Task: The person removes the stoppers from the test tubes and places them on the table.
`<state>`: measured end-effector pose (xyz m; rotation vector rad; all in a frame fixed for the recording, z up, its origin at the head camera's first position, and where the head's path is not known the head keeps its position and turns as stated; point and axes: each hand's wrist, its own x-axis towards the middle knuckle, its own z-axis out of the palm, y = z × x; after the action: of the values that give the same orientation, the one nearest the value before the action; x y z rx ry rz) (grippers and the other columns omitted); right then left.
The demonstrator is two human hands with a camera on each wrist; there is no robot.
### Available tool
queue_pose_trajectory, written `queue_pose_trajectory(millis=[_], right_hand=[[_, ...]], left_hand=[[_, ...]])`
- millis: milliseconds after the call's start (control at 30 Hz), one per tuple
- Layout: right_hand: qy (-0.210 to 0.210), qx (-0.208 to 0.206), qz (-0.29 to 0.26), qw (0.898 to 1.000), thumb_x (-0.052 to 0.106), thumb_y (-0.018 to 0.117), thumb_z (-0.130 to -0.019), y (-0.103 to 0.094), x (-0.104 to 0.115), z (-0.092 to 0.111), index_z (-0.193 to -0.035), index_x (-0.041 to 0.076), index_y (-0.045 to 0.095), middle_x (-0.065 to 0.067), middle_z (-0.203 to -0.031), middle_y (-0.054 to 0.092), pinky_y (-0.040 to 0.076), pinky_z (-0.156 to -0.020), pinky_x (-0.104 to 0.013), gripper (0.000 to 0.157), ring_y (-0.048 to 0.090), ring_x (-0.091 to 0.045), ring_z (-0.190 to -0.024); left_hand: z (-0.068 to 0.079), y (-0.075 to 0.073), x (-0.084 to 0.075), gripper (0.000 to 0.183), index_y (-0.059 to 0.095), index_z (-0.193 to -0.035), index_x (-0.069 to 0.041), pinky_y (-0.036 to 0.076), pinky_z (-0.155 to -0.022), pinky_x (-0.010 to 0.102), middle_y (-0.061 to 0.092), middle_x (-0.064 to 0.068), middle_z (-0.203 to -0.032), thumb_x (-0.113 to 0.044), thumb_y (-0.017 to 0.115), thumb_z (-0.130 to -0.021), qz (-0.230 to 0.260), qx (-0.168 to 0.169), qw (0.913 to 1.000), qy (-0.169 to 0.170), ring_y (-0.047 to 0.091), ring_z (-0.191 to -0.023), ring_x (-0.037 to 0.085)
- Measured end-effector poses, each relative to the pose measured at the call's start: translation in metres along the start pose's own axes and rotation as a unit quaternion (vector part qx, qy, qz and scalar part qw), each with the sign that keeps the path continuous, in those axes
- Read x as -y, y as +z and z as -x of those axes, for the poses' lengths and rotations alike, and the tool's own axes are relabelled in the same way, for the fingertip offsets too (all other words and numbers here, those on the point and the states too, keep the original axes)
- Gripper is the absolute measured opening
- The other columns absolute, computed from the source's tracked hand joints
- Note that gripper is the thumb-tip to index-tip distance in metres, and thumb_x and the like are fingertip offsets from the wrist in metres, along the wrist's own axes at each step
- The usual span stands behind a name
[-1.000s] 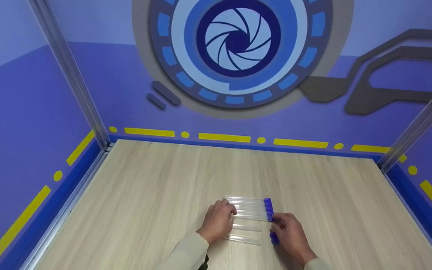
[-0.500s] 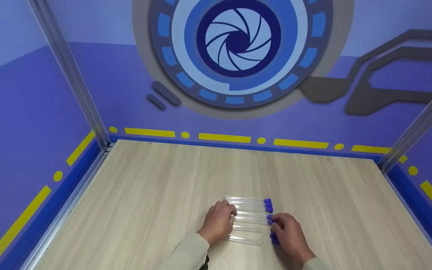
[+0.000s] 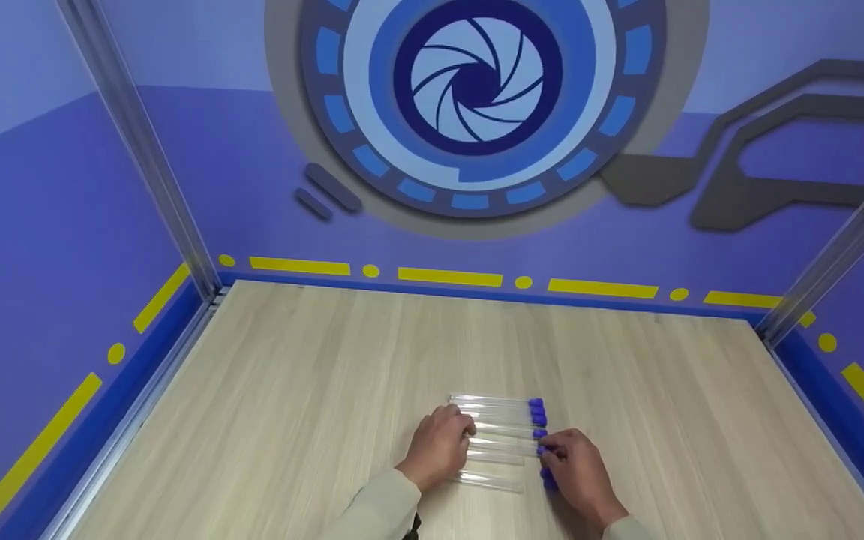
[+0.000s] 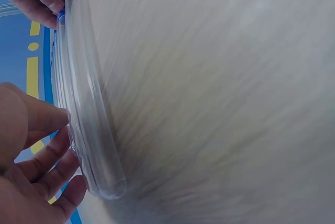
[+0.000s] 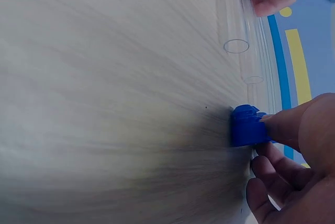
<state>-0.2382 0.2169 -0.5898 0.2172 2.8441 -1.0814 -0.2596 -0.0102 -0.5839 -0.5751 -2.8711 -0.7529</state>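
Note:
Several clear test tubes (image 3: pixel 496 400) lie side by side on the table, with blue caps (image 3: pixel 537 414) on the right ends of the farther ones. My right hand (image 3: pixel 580 469) pinches the blue cap of the nearest capped tube (image 3: pixel 507 448). My left hand (image 3: pixel 438 444) holds that tube near its left part; in the left wrist view its thumb and fingertips (image 4: pixel 62 116) are on the glass. Two uncapped tubes (image 3: pixel 488 481) lie nearer me, their open mouths (image 5: pixel 236 46) facing right. Loose blue caps (image 5: pixel 246 125) rest on the table beside my right fingers, partly hidden by the hand.
The pale wooden table (image 3: pixel 312 360) spreads around the tubes. Blue-purple panels (image 3: pixel 199 165) with yellow markings wall it at the back and sides. Metal posts (image 3: pixel 154 165) stand at the back corners.
Two capped tubes have parted from the far row and shifted toward me, the nearer one with my right hand at its cap. The left hand has barely moved.

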Motion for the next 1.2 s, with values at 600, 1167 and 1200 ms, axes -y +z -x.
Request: queue_pose_trajectory(millis=[600,1167,1200], right_hand=[[-0.008,-0.015,0.005,1.000,0.004,0.055,-0.094,0.003,0.002,0.002,-0.108,0.009,0.065,-0.005,-0.106,0.060,0.045,-0.079,-0.035,0.017,0.054,-0.016,-0.094],[-0.050,-0.054,-0.030,0.997,0.006,0.059,-0.093,0.002,0.013,0.016,-0.109,0.011,0.066,-0.006,-0.099,0.062,0.048,-0.073,-0.029,0.018,0.055,-0.016,-0.089],[-0.051,-0.054,-0.036,0.997,0.006,0.059,-0.093,0.002,0.013,0.017,-0.109,0.011,0.065,-0.006,-0.098,0.061,0.048,-0.071,-0.027,0.018,0.055,-0.015,-0.088]], left_hand=[[0.001,0.002,-0.001,0.006,0.071,-0.086,-0.014,0.038,-0.068,0.028,0.058,-0.005,-0.081,-0.012,0.067,-0.082,0.002,-0.006,0.9999,0.014,0.052,-0.078,0.011],[0.001,0.003,-0.007,0.014,0.069,-0.088,-0.015,0.035,-0.069,0.026,0.056,-0.008,-0.081,-0.028,0.070,-0.083,0.027,0.001,0.9996,0.013,0.046,-0.076,0.007],[0.001,0.003,-0.008,0.017,0.069,-0.088,-0.015,0.035,-0.070,0.026,0.056,-0.008,-0.081,-0.031,0.071,-0.083,0.030,0.002,0.9995,0.013,0.046,-0.076,0.006]])
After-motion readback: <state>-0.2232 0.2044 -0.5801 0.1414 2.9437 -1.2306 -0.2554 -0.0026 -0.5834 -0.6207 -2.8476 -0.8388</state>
